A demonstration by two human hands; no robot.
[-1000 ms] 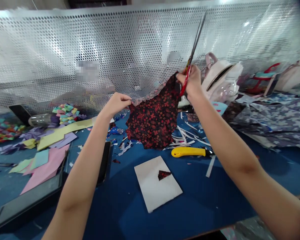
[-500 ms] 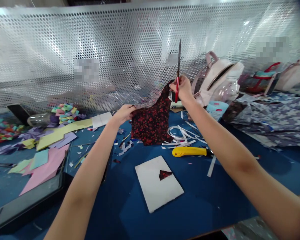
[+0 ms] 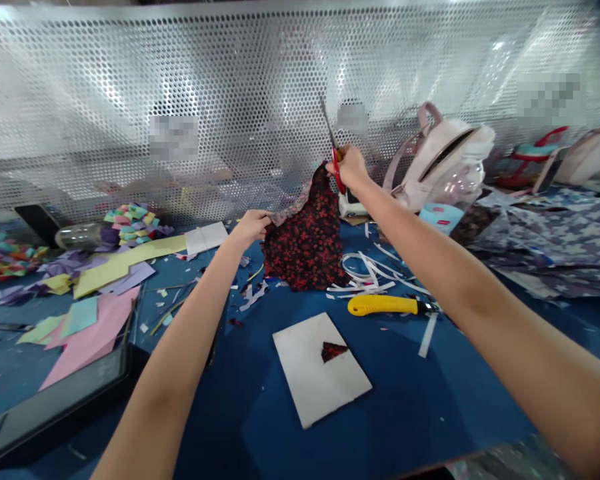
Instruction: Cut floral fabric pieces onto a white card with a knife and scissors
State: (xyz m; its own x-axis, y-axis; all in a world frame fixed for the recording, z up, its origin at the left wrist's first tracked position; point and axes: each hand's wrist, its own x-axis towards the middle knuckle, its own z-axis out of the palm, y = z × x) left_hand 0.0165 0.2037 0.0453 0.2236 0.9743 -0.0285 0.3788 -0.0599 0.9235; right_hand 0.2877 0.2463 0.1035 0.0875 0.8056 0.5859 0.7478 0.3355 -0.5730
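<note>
A piece of dark fabric with a red flower print [image 3: 305, 243] hangs between my hands, its lower edge reaching the blue table. My left hand [image 3: 254, 227] pinches its upper left corner. With my right hand [image 3: 353, 167] I grip red-handled scissors [image 3: 335, 160], blades pointing up, and the fingertips also touch the fabric's upper right corner. Nearer to me lies a white square board [image 3: 313, 390] carrying a small scrap of the same fabric [image 3: 334, 351]. Behind the board rests a yellow utility knife [image 3: 383, 305], its tip partly behind my right forearm.
White strips [image 3: 365, 270] lie tangled behind the knife. Coloured paper sheets [image 3: 95, 327] and a black tablet-like device [image 3: 55, 407] are on the left. A pale backpack [image 3: 440, 157] and a plastic bottle [image 3: 455, 187] stand at right, before a perforated metal screen [image 3: 260, 93].
My right hand has moved slightly left with the scissors, whose blades now lean left instead of standing upright. The fabric's upper right corner has shifted left too.
</note>
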